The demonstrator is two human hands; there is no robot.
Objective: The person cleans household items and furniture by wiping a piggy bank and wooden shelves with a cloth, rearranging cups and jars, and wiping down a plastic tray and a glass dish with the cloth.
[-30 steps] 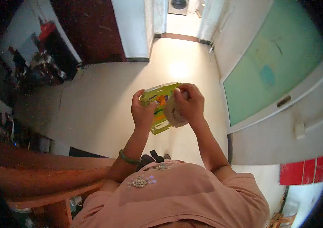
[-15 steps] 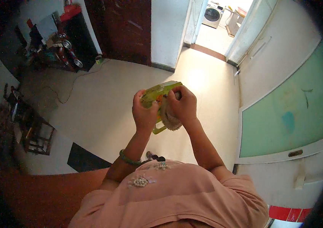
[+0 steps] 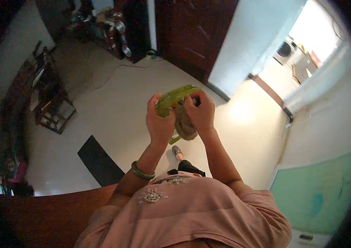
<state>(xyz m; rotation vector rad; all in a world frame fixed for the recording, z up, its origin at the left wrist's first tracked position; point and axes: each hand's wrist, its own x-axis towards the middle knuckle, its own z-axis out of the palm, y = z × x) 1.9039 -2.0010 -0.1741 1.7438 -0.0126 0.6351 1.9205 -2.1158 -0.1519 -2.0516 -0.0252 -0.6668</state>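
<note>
A yellow-green flat plastic item (image 3: 177, 95), like a tray or packet, is held up in front of my chest, tilted. My left hand (image 3: 160, 124) grips its left side, with the thumb on its front face. My right hand (image 3: 201, 111) is closed on a fuzzy grey-brown cloth (image 3: 185, 124), which hangs down over the right part of the green item. The two hands are close together at the same height. A green bangle (image 3: 141, 170) circles my left wrist.
A brown wooden surface (image 3: 55, 213) lies at the lower left. A dark mat (image 3: 99, 159) is on the floor, with a wooden stool (image 3: 55, 113) beyond it. A dark red door (image 3: 196, 33) stands ahead, a doorway with a washing machine (image 3: 285, 51) to the right, and a green-panelled door (image 3: 320, 196) at lower right.
The view has turned left, so the doorway has shifted right and more of the stool and mat shows. The green item has tilted more edge-on. Both hands keep their hold.
</note>
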